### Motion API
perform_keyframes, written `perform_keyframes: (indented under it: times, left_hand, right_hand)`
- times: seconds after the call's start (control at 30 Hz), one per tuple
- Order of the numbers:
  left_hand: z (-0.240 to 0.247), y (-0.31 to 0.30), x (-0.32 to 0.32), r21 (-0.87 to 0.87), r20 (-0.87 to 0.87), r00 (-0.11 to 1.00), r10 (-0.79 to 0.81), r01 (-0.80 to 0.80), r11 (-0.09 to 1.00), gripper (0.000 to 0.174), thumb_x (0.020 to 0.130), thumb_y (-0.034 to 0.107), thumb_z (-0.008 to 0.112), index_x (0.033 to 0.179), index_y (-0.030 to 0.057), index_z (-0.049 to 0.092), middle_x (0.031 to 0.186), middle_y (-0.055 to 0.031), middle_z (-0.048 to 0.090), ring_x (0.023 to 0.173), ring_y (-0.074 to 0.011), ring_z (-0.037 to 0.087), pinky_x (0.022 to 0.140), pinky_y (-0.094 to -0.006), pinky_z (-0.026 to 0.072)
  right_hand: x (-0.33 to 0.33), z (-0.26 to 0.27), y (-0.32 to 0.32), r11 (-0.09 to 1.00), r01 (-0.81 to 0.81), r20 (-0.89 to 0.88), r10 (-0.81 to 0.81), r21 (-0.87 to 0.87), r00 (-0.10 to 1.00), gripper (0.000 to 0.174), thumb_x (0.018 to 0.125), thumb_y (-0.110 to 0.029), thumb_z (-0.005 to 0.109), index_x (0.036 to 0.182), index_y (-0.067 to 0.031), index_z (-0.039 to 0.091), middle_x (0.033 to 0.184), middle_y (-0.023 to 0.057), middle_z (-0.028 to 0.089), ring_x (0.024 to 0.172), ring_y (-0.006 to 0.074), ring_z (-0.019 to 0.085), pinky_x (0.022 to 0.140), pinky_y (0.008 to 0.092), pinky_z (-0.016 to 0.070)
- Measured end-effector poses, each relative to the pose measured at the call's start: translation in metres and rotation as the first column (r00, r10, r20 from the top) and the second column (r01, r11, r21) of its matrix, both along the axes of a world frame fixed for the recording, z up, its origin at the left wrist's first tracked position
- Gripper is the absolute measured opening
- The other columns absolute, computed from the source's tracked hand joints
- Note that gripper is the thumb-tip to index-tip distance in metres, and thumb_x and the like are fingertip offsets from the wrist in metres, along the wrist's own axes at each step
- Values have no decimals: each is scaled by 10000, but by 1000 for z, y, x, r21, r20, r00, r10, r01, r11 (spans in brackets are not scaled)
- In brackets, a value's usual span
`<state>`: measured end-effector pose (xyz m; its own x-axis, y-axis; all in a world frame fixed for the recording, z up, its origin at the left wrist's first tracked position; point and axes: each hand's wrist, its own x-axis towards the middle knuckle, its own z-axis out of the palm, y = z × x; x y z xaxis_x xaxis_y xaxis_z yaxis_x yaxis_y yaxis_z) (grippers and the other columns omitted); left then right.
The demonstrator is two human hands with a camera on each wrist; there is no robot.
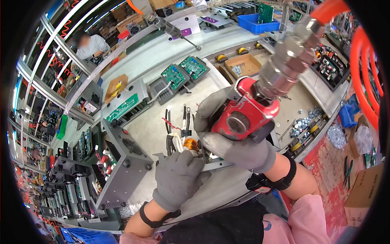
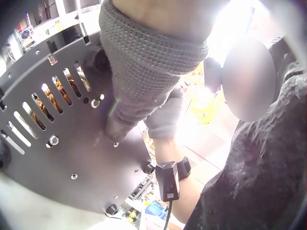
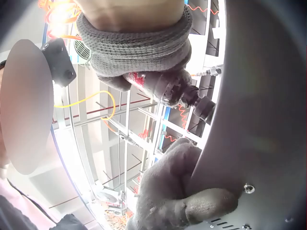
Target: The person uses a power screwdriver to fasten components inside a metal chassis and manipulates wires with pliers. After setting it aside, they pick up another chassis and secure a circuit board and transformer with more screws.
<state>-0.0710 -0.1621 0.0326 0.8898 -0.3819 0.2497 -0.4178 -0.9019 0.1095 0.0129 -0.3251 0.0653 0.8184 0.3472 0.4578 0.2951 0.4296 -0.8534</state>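
My gloved right hand (image 1: pixel 243 152) grips a red air screwdriver (image 1: pixel 254 103), whose metal hose coupling (image 1: pixel 284 61) points up toward the head camera. In the right wrist view, the tool's dark nose (image 3: pixel 192 98) reaches the edge of a dark metal chassis (image 3: pixel 259 105). My gloved left hand (image 1: pixel 178 179) holds the near side of this chassis, its thumb (image 3: pixel 211 206) lying on the outer face. Slots and several screws show on that face (image 2: pixel 72 158) in the left wrist view. Behind the left hand stand a copper coil (image 1: pixel 190 144) and black and white cables (image 1: pixel 176 140).
A grey metal housing (image 1: pixel 126 166) stands at left. Green circuit boards (image 1: pixel 174 76) lie beyond the work. Loose screws (image 1: pixel 304 122) and a cardboard tray (image 1: pixel 243 65) are at right. An orange hose (image 1: pixel 365 73) hangs at far right. Another person (image 1: pixel 91 46) sits far left.
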Motion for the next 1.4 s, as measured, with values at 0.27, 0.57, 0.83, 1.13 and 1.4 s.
perform_keyframes:
  times: [0.27,0.57,0.83,1.13,1.4]
  left_hand:
    - [-2,1,3,-32,27,999,-20,21,999,253,665,328,721,807,149,611,776,-22,485,685,-207,530,575,-355,405]
    - [0,1,3,-35,28,999,-20,21,999,312,628,347,752,823,145,615,751,-26,494,663,-218,533,556,-364,399]
    - [1,-2,4,-59,27,1000,-14,16,998,345,567,371,791,736,134,606,693,-36,478,637,-234,521,531,-374,384]
    - [12,10,8,-143,1,998,-57,56,988,382,647,438,753,797,111,628,688,-46,470,604,-229,519,534,-362,398]
    - [0,61,32,-292,-307,834,458,-541,789,482,797,368,659,1166,70,573,805,-113,619,704,-271,618,629,-387,464]
  right_hand:
    - [7,-13,1,995,-17,183,34,-97,982,377,689,68,657,1021,-57,527,873,67,599,772,151,612,677,287,519]
    - [3,13,-40,980,11,106,-32,197,994,378,758,-144,727,1031,-54,482,817,94,566,629,158,560,532,330,516]
    - [-23,15,-176,909,347,113,-379,233,918,453,853,-123,579,1265,-21,422,1087,93,543,854,180,558,661,273,463]
    - [-73,-125,-365,-297,609,552,-784,-735,283,518,795,-215,664,1239,-20,484,1091,142,609,963,302,603,803,376,468]
    - [-96,-159,-391,-663,125,652,-654,-739,384,608,749,-263,706,1278,-77,470,1185,184,565,1068,374,546,906,469,418]
